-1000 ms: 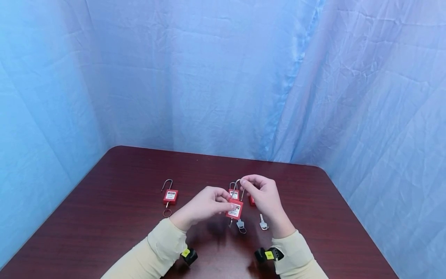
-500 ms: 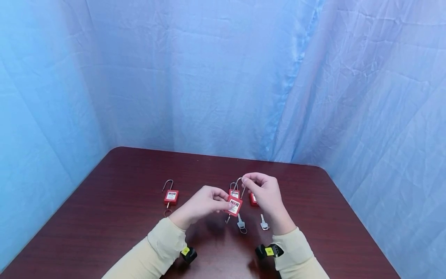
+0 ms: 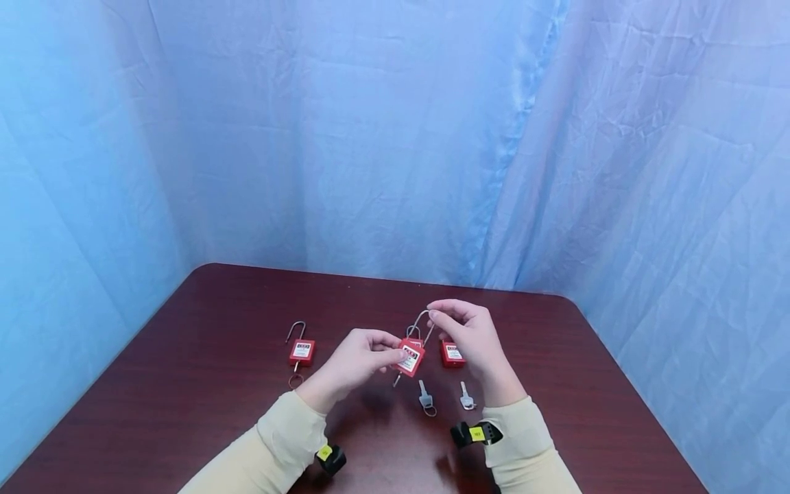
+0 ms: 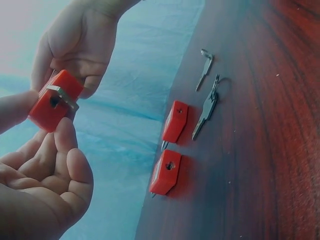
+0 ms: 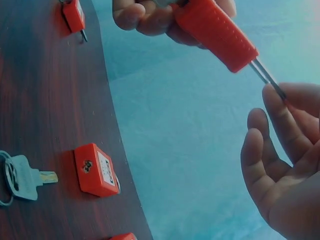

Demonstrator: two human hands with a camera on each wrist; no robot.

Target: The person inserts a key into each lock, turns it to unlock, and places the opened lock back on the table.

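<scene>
Pinching padlock [image 3: 410, 357] body left, shackle right.

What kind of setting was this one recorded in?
Probably a staged recording booth, not a real workplace: wrinkled blue fabric backdrop curtains off a dark wooden table, which bears only red padlocks and loose keys. Both hands work a held padlock.

Head high; wrists close, opposed

Dark red-brown wooden table [image 3: 185, 412], lower frame. On it: three red padlocks [image 3: 301, 351] [image 3: 452, 353] [image 3: 415, 337] left to centre, two silver keys [image 3: 426, 398] [image 3: 466, 396] below centre.
</scene>
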